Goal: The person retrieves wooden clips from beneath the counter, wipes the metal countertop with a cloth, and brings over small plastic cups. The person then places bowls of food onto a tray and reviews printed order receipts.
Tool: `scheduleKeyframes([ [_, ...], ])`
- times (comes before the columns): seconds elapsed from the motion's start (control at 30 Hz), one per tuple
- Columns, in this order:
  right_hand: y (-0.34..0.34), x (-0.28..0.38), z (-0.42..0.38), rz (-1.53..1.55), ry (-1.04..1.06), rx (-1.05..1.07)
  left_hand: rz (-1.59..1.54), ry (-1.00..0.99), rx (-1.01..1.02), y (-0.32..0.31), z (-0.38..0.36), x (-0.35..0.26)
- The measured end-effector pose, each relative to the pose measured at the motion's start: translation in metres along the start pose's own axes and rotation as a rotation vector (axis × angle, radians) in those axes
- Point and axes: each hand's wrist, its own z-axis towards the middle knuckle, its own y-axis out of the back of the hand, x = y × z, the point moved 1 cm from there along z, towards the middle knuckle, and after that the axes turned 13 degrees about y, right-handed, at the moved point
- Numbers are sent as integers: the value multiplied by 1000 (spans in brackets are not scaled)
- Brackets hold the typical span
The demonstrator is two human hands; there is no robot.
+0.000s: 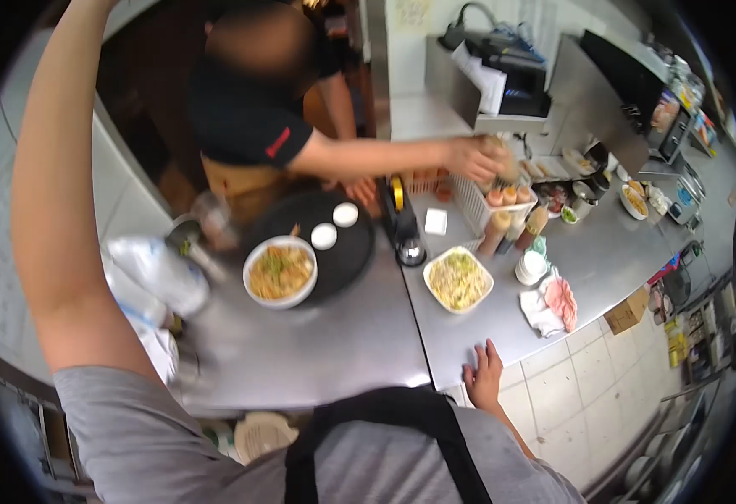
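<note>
My left arm is raised along the left side of the view, and its hand is out of frame at the top. My right hand (483, 375) rests at the near edge of the steel counter (519, 357), fingers stretched out, holding nothing. Ahead of it stands a squarish white bowl (460, 312) of pale shredded food with green bits on top. A folded white cloth (543, 314) and a pink cloth (561, 302) lie to its right. Farther left, a round white bowl (288, 303) of noodle-like food with green topping sits at the edge of a round black tray (347, 262).
Across the counter, a person in a black shirt (242, 126) reaches an arm over a white basket (473, 206) of sauce bottles. Two small white cups (334, 225) stand on the tray. Plastic bags (158, 273) lie at left. Stacked white cups (532, 267) stand near the cloths.
</note>
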Motion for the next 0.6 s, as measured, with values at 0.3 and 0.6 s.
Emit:
scheduleKeyframes([
  [0.3, -24, -28, -12, 27, 203, -29, 30, 996, 750, 58, -554, 11],
  [0.6, -25, -21, -7, -102, 264, 33, 405, 1245, -519, 322, -517, 147],
])
